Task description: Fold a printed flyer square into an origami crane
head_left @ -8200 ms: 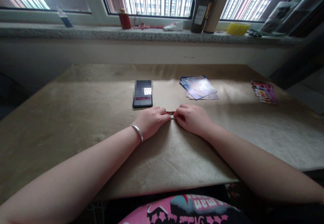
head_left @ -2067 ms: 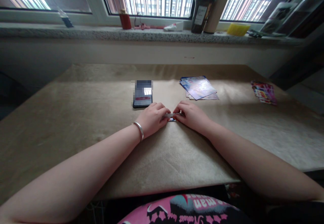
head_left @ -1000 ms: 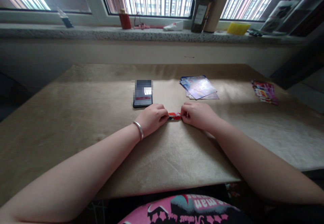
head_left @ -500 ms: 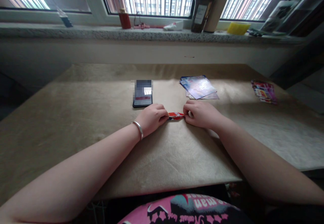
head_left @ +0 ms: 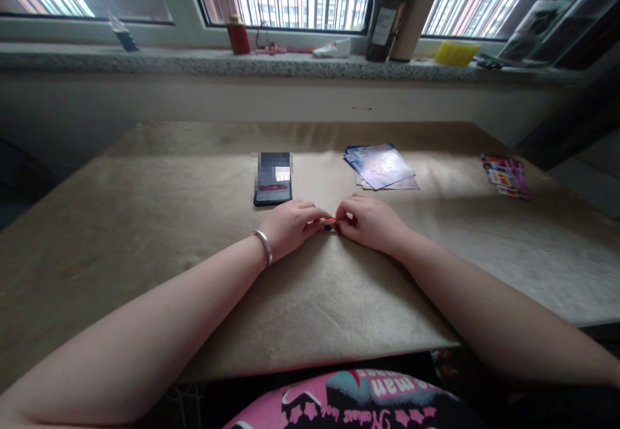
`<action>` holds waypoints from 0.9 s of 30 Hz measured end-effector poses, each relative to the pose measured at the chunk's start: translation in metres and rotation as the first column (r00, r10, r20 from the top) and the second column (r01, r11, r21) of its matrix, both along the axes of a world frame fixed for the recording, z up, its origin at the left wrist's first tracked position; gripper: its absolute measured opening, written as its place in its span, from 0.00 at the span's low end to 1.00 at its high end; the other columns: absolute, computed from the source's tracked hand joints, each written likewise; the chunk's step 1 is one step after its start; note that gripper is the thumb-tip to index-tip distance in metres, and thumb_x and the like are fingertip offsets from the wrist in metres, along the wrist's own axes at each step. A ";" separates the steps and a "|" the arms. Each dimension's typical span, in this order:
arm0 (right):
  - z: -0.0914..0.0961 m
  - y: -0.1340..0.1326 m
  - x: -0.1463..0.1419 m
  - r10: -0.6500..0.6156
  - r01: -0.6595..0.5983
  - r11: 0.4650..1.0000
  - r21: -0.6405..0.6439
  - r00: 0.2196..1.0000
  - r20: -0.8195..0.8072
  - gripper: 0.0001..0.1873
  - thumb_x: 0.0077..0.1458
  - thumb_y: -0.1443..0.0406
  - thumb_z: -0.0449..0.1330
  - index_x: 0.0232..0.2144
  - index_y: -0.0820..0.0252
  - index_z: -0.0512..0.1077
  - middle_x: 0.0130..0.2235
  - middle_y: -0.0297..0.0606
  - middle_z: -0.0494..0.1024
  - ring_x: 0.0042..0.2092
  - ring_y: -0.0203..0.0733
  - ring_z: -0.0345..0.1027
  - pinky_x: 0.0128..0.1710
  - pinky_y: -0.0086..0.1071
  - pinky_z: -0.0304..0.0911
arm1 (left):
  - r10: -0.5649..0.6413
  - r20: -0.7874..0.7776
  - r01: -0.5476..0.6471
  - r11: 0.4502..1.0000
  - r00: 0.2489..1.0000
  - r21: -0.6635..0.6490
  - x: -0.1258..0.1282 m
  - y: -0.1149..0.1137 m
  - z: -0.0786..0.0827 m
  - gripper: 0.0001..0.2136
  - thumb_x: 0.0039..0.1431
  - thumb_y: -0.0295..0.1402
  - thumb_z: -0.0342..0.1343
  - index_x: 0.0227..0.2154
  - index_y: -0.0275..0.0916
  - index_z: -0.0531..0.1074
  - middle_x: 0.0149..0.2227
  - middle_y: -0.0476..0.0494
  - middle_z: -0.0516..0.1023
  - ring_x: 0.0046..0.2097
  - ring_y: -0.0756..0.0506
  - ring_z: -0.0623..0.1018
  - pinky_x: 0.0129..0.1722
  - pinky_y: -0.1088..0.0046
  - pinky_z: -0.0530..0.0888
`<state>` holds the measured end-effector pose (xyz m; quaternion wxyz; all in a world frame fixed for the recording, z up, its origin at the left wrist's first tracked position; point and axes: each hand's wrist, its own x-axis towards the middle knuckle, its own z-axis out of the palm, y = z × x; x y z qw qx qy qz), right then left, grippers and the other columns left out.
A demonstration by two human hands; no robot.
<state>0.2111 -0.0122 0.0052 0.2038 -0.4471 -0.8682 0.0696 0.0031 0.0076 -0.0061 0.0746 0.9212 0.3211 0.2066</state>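
fingertips of both hands meet on one small red paper (head_left: 329, 224), which lies low on the surface (head_left: 145, 222) just in front of the phone (head_left: 272, 187), toward its near right corner. the left hand (head_left: 290, 229) is curled, thumb and forefinger pinched on the paper's left end. the right hand (head_left: 371, 222) is closed the same way on the right end, so each hand grips one end and neither is free. i judge the paper is held down against the surface rather than lifted because so small a piece is easier to control with something firm beneath it. the two grips sit nearly touching, since very little paper shows between them. the phone lies flat, screen up, just beyond the left knuckles, likely so i can glance at it without letting go.

my count: one phone, one red paper, one silver bracelet (head_left: 263, 247) on the left wrist, and two piles of printed sheets. the nearer pile (head_left: 380, 167) is right of the phone, the farther pile (head_left: 506, 176) well off to the phone's right. on the windowsill (head_left: 290, 66) beyond the phone stand one red cup (head_left: 238, 36), one dark jar (head_left: 386, 22) and one yellow block (head_left: 455, 54)
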 end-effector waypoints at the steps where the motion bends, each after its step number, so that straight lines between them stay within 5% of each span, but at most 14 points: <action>1: 0.000 0.000 0.000 -0.012 0.012 1.000 -0.003 1.000 -0.011 0.02 0.48 0.69 0.57 0.27 0.60 0.70 0.28 0.36 0.72 0.33 0.38 0.64 0.33 0.29 0.57 | -0.018 0.008 0.018 1.000 1.000 -0.005 0.000 -0.001 0.000 0.08 0.60 0.30 0.52 0.39 0.40 0.74 0.34 0.47 0.77 0.36 0.49 0.73 0.37 0.73 0.69; 7: 0.003 -0.001 0.002 -0.100 0.097 0.993 -0.069 0.994 -0.037 0.02 0.47 0.67 0.58 0.25 0.59 0.70 0.27 0.36 0.71 0.29 0.36 0.63 0.30 0.28 0.56 | -0.134 0.042 0.137 0.988 0.990 -0.066 -0.001 -0.006 0.006 0.11 0.61 0.26 0.45 0.33 0.39 0.74 0.38 0.45 0.76 0.39 0.49 0.72 0.41 0.73 0.69; 12: 0.001 0.001 0.004 -0.130 0.118 0.985 -0.128 0.987 -0.092 0.02 0.47 0.69 0.57 0.26 0.59 0.70 0.26 0.33 0.71 0.28 0.34 0.62 0.28 0.27 0.55 | -0.110 0.037 0.113 0.989 0.993 -0.098 -0.003 -0.007 0.009 0.07 0.58 0.33 0.53 0.36 0.39 0.74 0.36 0.43 0.74 0.39 0.47 0.72 0.41 0.71 0.69; 21: 0.000 0.002 0.007 -0.101 0.004 0.963 -0.270 0.933 -0.346 0.03 0.48 0.69 0.56 0.27 0.59 0.69 0.26 0.31 0.73 0.26 0.32 0.61 0.27 0.27 0.58 | 0.024 0.137 0.011 0.967 0.990 -0.254 -0.002 -0.005 0.010 0.06 0.55 0.33 0.55 0.31 0.39 0.76 0.28 0.47 0.74 0.34 0.49 0.70 0.36 0.73 0.68; 27: 0.003 -0.002 0.004 0.071 -0.158 0.971 -0.181 0.909 -0.410 0.03 0.51 0.67 0.57 0.27 0.60 0.70 0.41 0.40 0.71 0.38 0.36 0.66 0.31 0.26 0.62 | 0.134 0.176 -0.062 0.930 0.975 -0.362 -0.003 -0.002 0.008 0.07 0.55 0.33 0.54 0.29 0.40 0.76 0.28 0.48 0.75 0.35 0.48 0.71 0.35 0.74 0.69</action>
